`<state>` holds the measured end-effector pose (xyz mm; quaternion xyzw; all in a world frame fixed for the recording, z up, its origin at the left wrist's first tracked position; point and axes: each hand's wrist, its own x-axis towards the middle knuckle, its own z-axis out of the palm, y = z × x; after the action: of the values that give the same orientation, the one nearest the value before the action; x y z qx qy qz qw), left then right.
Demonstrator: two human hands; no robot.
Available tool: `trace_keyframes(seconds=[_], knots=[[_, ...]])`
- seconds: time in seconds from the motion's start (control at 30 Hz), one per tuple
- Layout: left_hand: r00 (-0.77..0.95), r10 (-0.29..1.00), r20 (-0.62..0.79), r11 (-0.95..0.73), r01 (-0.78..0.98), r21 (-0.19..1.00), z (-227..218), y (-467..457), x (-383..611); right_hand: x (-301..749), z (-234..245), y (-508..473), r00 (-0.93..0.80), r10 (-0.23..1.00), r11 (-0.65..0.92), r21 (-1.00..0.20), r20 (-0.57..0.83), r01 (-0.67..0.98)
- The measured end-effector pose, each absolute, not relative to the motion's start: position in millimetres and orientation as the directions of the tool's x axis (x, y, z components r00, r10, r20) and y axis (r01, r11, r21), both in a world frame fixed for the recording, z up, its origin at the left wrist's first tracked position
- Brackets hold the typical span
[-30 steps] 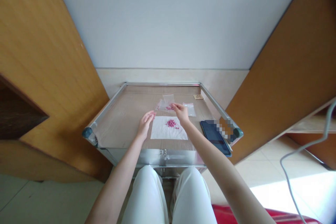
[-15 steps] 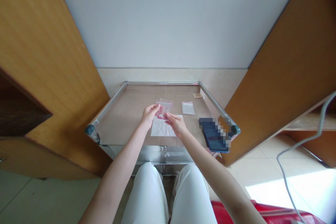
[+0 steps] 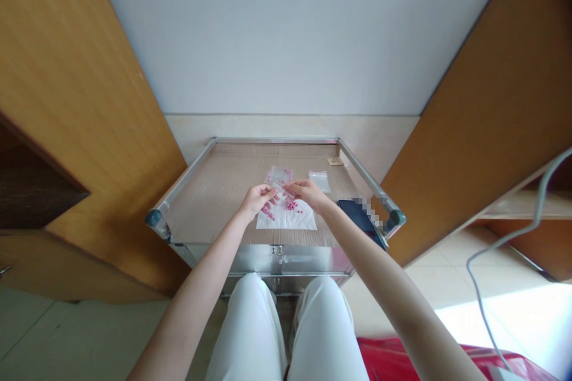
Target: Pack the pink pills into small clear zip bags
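Over the white paper [image 3: 286,223] with pink beads [image 3: 291,205] on the tabletop [image 3: 210,193], I am pinching a small clear bag [image 3: 280,190] between left hand [image 3: 255,199] and right hand [image 3: 309,193] fingers, with two more bags [image 3: 279,175] lying beyond.

Pink beads [image 3: 291,206], white paper sheet [image 3: 286,219], clear bag [image 3: 320,181], dark blue phone [image 3: 361,224], white trousers [image 3: 286,333]

Pale wall [image 3: 290,30] behind a metal-railed table [image 3: 183,177]; wooden panels [image 3: 67,101] on both sides; tiled floor [image 3: 491,309], sunlit at right.
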<state>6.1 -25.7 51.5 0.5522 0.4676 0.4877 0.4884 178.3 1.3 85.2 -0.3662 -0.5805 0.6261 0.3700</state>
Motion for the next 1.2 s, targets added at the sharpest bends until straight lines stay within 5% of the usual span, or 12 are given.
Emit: trace_keyframes(seconds=[0.27, 0.57, 0.93, 1.2], knots=[[0.146, 0.987, 0.064, -0.075, 0.072, 0.995, 52.6, -26.3, 5.3, 185.3, 96.8, -0.6, -0.586, 0.801, -0.097, -0.992, -0.124, 0.077], [0.195, 0.980, 0.038, -0.067, 0.142, 0.988, 64.5, -32.5, 7.9, 178.7, 97.1, -1.2, -0.533, 0.837, -0.045, -0.987, -0.123, 0.156], [-0.024, 0.985, 0.171, -0.162, 0.207, 0.965, 58.7, -30.8, 17.7, 179.2, 82.8, -1.9, -0.570, 0.820, 0.029, -0.990, -0.056, 0.138], [0.124, 0.973, 0.194, -0.220, 0.260, 0.940, 70.7, -33.0, 20.5, 179.7, 74.5, -3.8, -0.573, 0.819, 0.022, -0.998, -0.012, 0.052]])
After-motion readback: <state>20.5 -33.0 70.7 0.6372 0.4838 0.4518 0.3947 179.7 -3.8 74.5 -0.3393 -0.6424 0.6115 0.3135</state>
